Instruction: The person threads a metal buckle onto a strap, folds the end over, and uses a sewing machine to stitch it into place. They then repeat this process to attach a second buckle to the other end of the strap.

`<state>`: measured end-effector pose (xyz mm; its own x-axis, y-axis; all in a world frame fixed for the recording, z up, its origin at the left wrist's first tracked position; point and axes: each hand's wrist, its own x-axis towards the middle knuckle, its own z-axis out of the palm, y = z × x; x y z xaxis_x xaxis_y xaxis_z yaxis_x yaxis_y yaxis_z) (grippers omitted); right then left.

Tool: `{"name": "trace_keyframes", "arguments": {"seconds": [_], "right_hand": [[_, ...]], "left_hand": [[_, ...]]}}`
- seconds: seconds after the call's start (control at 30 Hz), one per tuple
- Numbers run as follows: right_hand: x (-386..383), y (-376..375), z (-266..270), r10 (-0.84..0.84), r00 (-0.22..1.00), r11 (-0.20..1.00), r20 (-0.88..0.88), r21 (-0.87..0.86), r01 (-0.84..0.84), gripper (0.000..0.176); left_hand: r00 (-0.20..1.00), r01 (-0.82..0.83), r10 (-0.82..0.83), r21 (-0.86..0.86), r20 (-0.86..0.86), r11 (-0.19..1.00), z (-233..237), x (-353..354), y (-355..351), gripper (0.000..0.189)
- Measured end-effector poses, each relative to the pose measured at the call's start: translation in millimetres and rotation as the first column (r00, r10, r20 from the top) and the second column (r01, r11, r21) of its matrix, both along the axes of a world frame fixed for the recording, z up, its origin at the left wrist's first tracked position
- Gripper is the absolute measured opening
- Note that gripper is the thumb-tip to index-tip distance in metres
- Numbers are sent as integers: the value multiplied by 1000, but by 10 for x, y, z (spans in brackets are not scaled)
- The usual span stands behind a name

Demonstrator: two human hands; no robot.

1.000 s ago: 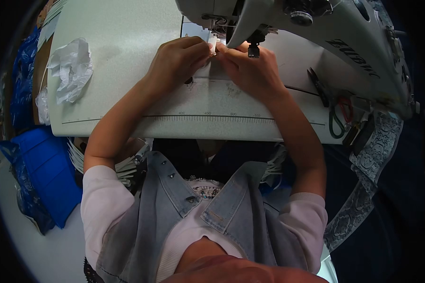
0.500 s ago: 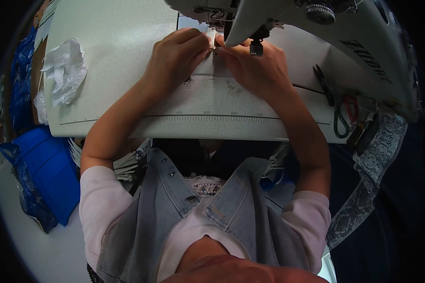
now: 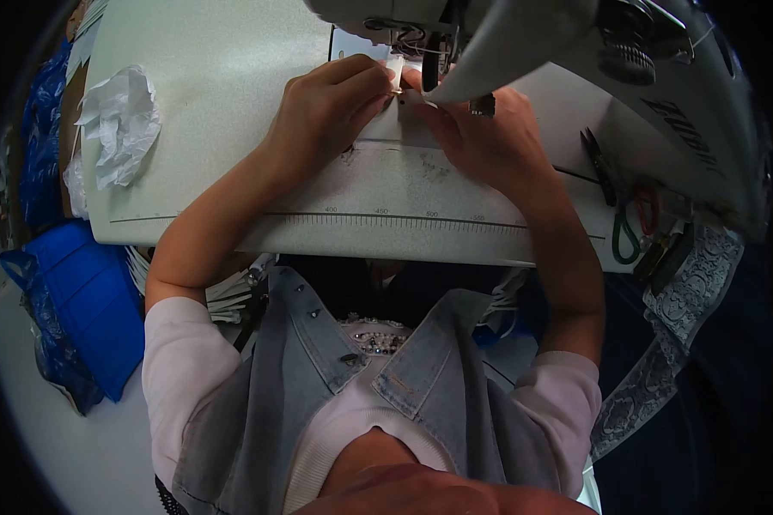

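Observation:
A small white strip (image 3: 397, 74) stands at the needle area of a sewing machine (image 3: 532, 43). My left hand (image 3: 333, 103) pinches it from the left, with thumb and fingers pressed together. From the right, my right hand (image 3: 483, 129) meets the same strip with its fingertips, partly under the machine head. Both wrists rest over the pale machine table (image 3: 232, 103). The fingertips of my right hand are partly hidden by the machine's white guard.
Crumpled white paper (image 3: 122, 124) lies on the table's left. Dark snips (image 3: 599, 163) and green-handled scissors (image 3: 624, 236) are at the right. Patterned lace (image 3: 696, 275) hangs off the right edge. A blue bin (image 3: 86, 300) stands at the lower left.
The view has shifted slightly, so the table and machine appear moved and tilted. Both hands stay at the white strip, which shows a little more between the fingers.

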<state>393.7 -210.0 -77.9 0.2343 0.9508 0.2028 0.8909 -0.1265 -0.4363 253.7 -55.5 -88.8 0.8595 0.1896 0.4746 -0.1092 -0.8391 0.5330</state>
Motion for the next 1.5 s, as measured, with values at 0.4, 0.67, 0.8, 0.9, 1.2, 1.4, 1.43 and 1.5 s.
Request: {"name": "trace_keyframes", "arguments": {"seconds": [0.4,0.67,0.8,0.9,1.2,1.4,1.43,1.5], "right_hand": [[-68,-8,15,10,999,996,54,91,-15,18],[-92,-7,-50,21,991,988,131,150,-40,4],[-117,-15,-37,18,990,993,137,116,-34,6],[-112,-5,-52,7,992,989,127,144,-26,7],[-132,-10,-69,-35,991,984,133,179,10,8],[-122,-12,-83,-13,990,984,138,177,-12,8],[-124,-14,-82,-12,990,984,139,180,-14,7],[-133,-16,-57,-20,991,985,135,174,-3,7]], "left_hand": [[1000,-10,10,-87,-2,996,-9,8,8,15],[999,0,-9,-196,-43,981,12,2,9,15],[996,-76,80,97,-32,992,61,-9,-56,17],[996,-78,83,106,-42,991,59,-5,-54,17],[996,-68,67,-14,-61,998,6,-13,-13,15],[998,-34,34,7,-52,999,56,-7,-7,15],[999,-23,24,29,-44,999,64,-7,-15,15],[999,-32,34,71,-38,997,52,-5,-25,16]]}}
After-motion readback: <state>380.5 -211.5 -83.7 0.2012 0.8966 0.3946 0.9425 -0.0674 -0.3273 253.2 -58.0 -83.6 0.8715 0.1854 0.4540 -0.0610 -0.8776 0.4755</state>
